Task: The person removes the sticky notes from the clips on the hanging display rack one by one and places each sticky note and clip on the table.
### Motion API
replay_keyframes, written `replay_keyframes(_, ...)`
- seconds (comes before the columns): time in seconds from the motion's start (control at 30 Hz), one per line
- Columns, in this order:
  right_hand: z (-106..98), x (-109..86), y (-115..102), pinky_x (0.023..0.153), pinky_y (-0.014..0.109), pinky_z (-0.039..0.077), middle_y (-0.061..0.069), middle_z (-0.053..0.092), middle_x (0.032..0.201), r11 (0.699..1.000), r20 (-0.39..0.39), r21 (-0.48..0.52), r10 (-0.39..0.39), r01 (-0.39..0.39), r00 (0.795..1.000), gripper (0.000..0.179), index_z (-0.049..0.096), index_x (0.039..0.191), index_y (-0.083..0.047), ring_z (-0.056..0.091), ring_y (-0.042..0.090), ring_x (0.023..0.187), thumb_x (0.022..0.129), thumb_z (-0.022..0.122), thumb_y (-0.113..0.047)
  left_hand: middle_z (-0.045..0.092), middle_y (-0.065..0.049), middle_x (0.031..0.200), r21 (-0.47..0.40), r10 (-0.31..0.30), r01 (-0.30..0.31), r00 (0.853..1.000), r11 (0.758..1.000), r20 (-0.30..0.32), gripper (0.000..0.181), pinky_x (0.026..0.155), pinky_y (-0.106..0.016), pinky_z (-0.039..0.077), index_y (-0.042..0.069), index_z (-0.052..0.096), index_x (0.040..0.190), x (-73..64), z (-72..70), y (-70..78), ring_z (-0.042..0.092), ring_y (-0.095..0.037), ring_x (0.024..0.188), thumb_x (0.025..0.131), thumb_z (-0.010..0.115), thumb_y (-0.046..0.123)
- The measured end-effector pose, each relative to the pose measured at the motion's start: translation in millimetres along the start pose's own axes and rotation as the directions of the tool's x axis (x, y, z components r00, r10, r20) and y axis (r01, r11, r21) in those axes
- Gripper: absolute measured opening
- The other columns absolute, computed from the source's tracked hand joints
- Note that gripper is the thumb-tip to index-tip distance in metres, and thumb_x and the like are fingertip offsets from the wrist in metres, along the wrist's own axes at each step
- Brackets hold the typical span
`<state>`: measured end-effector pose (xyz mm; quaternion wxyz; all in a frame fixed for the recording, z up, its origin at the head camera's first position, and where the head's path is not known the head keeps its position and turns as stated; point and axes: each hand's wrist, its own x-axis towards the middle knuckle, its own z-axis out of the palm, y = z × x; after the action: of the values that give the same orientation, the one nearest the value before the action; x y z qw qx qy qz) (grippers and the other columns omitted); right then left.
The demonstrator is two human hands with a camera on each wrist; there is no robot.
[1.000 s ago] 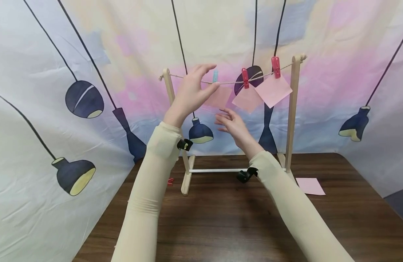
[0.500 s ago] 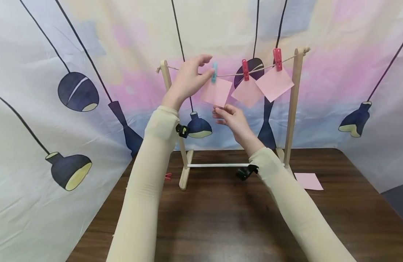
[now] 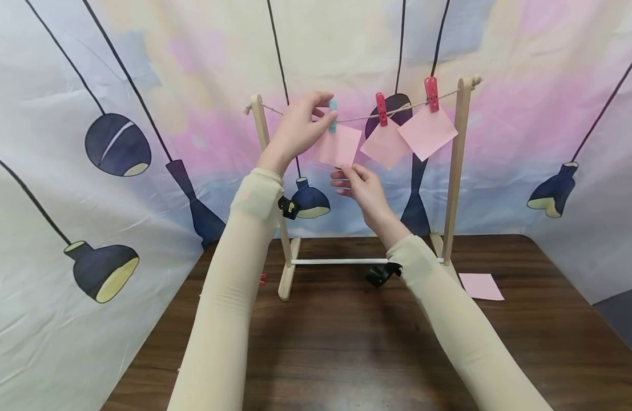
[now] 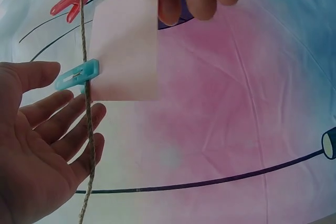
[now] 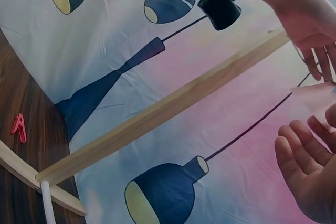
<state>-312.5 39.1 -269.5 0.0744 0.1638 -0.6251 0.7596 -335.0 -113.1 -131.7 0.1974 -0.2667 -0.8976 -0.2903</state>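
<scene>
Four pink notes [image 3: 428, 134] showed, three toward one o'clock, one at four; three red pegs [image 3: 431, 95], one blue peg [image 4: 90, 70].

Way in from above the blue clothespin [image 3: 333, 127], sides crowded

Left of it, the left hand [image 3: 301, 125] and then the left post [image 3: 261, 123] block; directly below, the pink sheet [image 3: 341, 147] and right hand [image 3: 365, 191]; to its right, the rope [image 3: 357, 119] leads to a red clothespin [image 3: 382, 111] and a second sheet [image 3: 385, 146]; well below it there is room to pass between the two sleeves [image 3: 225, 308] over the white bar [image 3: 338, 261]
</scene>
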Motion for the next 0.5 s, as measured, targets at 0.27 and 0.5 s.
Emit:
replay_keyframes(0.27, -8, -4.3, 2, 0.087, 0.032, 0.057, 0.01, 0.071, 0.101, 0.999, -0.028, 0.028, -0.031, 0.032, 0.999, 0.029, 0.063, 0.118, 0.005, 0.071, 0.019, 0.095, 0.107, 0.053, -0.02, 0.061, -0.007, 0.135, -0.113, 0.027, -0.033, 0.998, 0.993, -0.052, 0.048, 0.093, -0.026, 0.049, 0.008, 0.053, 0.146, -2.6, 5.9, -2.8, 0.061, -0.019, 0.117, 0.102, 0.061, 0.027)
replay_keyframes(0.5, -14, -3.7, 2, 0.088, 0.03, 0.057, 0.005, 0.071, 0.097, 0.999, -0.03, 0.014, -0.034, 0.034, 0.999, 0.03, 0.064, 0.119, 0.006, 0.07, 0.02, 0.094, 0.106, 0.054, -0.02, 0.064, -0.006, 0.126, -0.193, 0.043, -0.052, 0.998, 0.98, -0.047, 0.048, 0.096, -0.025, 0.046, 0.007, 0.057, 0.142, -6.5, 3.7, -6.0, 0.061, -0.016, 0.115, 0.1, 0.065, 0.029)
